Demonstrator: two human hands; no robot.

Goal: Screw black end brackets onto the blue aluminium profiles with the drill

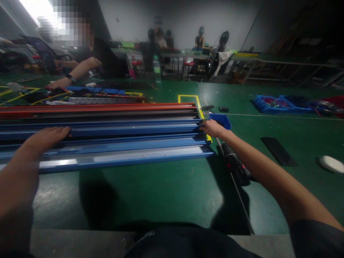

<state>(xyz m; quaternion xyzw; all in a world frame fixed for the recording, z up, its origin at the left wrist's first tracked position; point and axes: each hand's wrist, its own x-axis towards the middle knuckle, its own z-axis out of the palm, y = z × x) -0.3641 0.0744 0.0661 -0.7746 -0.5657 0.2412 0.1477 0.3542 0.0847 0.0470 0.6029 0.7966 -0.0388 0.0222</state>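
Note:
Several long metal profiles lie side by side across the green table, the nearer ones blue with a silvery channel. My right hand (212, 128) is closed, its fingers pinching the right end of one blue profile (134, 128). Over the same profile, further left, my left hand (49, 139) is closed with its back upward; its thumb is hidden. Closer to me lie another blue profile (129, 144) and a blue and silver one (126, 157). Beyond them are black profiles and an orange-red profile (134, 106).
A black power screwdriver (236, 166) lies beside my right forearm, with a small blue bin (221, 120) beyond. To the right are a black flat piece (278, 151), a white rounded object (331, 164) and blue trays (271, 104). Across the table a co-worker's hand (60, 83) reaches among parts.

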